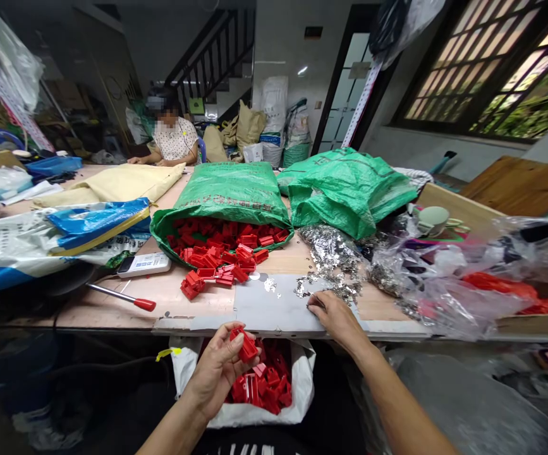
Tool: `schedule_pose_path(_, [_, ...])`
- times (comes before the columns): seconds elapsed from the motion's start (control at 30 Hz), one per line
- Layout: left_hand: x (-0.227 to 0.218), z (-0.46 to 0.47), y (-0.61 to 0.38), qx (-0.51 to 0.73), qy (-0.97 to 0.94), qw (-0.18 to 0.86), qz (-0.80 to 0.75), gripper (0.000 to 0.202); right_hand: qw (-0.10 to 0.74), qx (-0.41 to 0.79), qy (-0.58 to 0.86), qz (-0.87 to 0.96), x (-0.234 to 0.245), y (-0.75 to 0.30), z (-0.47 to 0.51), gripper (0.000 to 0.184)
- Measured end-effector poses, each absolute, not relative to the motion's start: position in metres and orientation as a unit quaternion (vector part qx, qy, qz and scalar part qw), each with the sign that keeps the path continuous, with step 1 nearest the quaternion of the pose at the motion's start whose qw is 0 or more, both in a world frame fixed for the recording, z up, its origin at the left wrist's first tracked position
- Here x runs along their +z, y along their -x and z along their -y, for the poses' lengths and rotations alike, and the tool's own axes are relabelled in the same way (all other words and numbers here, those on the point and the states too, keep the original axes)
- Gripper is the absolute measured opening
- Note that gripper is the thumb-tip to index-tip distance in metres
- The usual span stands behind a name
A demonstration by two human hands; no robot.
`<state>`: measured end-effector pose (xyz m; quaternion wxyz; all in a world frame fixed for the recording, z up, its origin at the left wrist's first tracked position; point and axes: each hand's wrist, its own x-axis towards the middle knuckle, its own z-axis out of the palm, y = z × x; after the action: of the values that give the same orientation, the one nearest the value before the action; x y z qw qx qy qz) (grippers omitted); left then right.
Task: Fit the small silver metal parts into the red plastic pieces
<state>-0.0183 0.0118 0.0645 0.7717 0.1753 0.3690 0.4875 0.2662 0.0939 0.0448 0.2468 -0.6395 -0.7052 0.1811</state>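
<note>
My left hand is closed on a small red plastic part, held above a white bag that holds several more red parts. My right hand rests on a grey sheet at the table's front edge, fingertips pinched together at a scatter of small shiny metal pieces. What the fingers grip is too small to make out. A loose heap of red plastic parts spills from an open green sack onto the wooden table.
A red-handled tool and a white remote-like device lie left of the heap. Another green sack and crumpled clear plastic bags crowd the right side. Blue-white sacks lie left. A person sits at the far end.
</note>
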Motion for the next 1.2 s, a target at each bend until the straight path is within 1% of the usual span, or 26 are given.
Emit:
schedule_pose_path(0.1, [0.064,-0.011,0.018,0.489,-0.175,0.766,-0.378,0.038,0.261,0.212,0.622,0.707,0.049,-0.267,-0.094,0.006])
schedule_pose_path(0.17, [0.064,-0.012,0.016,0.489,-0.186,0.762,-0.382,0.044,0.277,0.238,0.617,0.698,0.052,-0.265,-0.094,0.004])
schedule_pose_path(0.27, [0.063,-0.018,0.011,0.482,-0.232,0.747,-0.394,0.051,0.307,0.297,0.603,0.674,0.053,-0.256,-0.095,0.013])
schedule_pose_path(0.4, [0.06,-0.038,-0.003,0.456,-0.333,0.701,-0.436,0.039,0.339,0.402,0.554,0.645,0.053,-0.233,-0.096,0.029])
schedule_pose_path(0.47, [0.06,-0.049,-0.013,0.437,-0.37,0.684,-0.452,0.038,0.346,0.441,0.53,0.636,0.055,-0.22,-0.095,0.034])
schedule_pose_path(0.67, [0.062,-0.071,-0.036,0.422,-0.46,0.633,-0.458,0.038,0.388,0.525,0.454,0.607,0.062,-0.197,-0.093,0.038])
schedule_pose_path(0.77, [0.062,-0.073,-0.039,0.431,-0.462,0.629,-0.453,0.034,0.404,0.535,0.444,0.595,0.064,-0.195,-0.094,0.039])
schedule_pose_path(0.87, [0.062,-0.075,-0.037,0.432,-0.474,0.623,-0.448,0.03,0.396,0.528,0.444,0.606,0.065,-0.196,-0.094,0.037])
schedule_pose_path(1.07, [0.061,-0.077,-0.034,0.431,-0.486,0.621,-0.438,0.028,0.379,0.471,0.454,0.654,0.069,-0.196,-0.091,0.026])
schedule_pose_path(1.2, [0.06,-0.077,-0.035,0.443,-0.472,0.615,-0.449,0.027,0.384,0.442,0.476,0.656,0.072,-0.192,-0.09,0.026])
